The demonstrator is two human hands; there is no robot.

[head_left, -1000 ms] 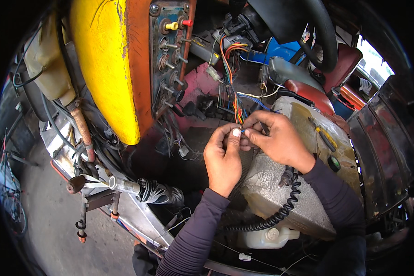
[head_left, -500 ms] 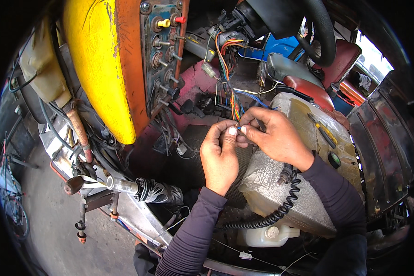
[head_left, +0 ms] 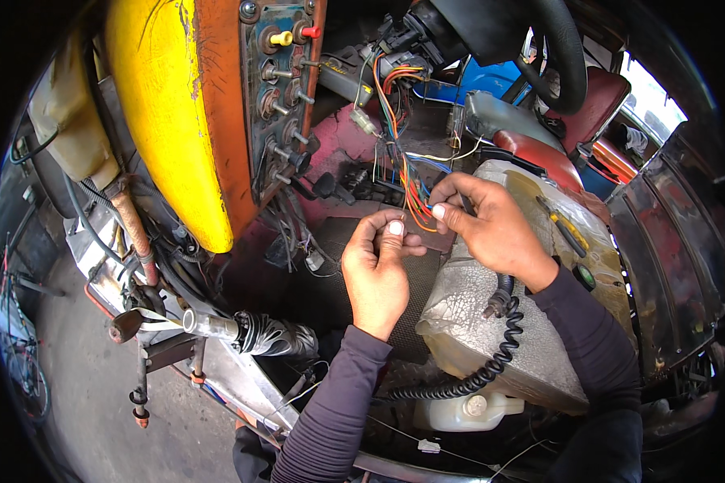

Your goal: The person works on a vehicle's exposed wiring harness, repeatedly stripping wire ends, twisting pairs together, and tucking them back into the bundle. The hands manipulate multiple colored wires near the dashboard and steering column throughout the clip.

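A loose bundle of coloured wires (head_left: 409, 179) hangs down from the steering column, its lower ends fanning out between my hands. My right hand (head_left: 495, 229) pinches a wire from the bundle between thumb and forefinger; a bit of blue shows at the thumb tip. To the left of the wires, my left hand (head_left: 379, 270) is closed in a pinch, thumb against forefinger. A tiny brass-coloured speck shows at its fingertips, too small to name. The two hands are apart, with orange and red wire ends in the gap between them.
Left stands a yellow and orange panel (head_left: 193, 121) with toggle switches. A worn silvery cover (head_left: 491, 310) lies below my right arm, bearing yellow-handled pliers (head_left: 568, 229). A black coiled cord (head_left: 491, 366) and white plastic jug (head_left: 471, 412) are near. The steering wheel (head_left: 570, 64) is above.
My hands, together at the wire ends before, have separated. The left has moved slightly left and down, the right slightly right, and the wire ends now show between them.
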